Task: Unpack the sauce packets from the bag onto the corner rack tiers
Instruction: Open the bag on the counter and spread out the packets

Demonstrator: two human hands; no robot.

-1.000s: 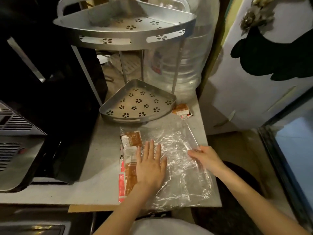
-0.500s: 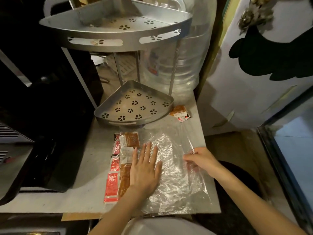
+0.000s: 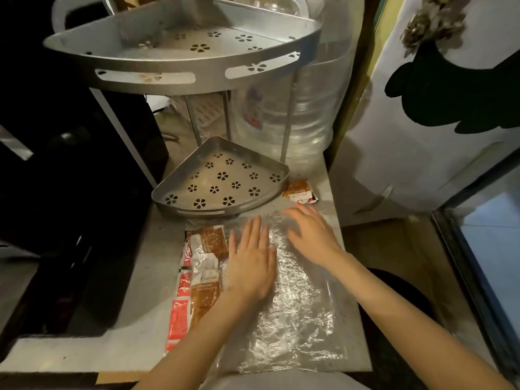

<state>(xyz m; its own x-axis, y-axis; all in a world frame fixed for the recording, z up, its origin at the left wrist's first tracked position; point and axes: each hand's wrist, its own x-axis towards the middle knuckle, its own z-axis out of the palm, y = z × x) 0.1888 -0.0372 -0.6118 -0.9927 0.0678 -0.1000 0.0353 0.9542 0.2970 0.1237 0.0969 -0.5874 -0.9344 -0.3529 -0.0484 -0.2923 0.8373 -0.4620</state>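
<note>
Right hand [image 3: 311, 239] has left the bag's edge, fingers spread over the plastic bag [image 3: 295, 311].
Left hand [image 3: 251, 267] (fingers open) lies flat beside sauce packets [image 3: 205, 280].

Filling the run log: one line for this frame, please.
left hand flat on clear plastic bag | right hand flat on bag | red and brown sauce packets at bag's left edge | silver corner rack tiers hold nothing

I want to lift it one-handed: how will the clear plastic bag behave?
The clear plastic bag is thin and crinkled, so it will probably flop and sag. Its shiny film looks slippery. The sauce packets bunched at its left edge may slide or spill.
</note>
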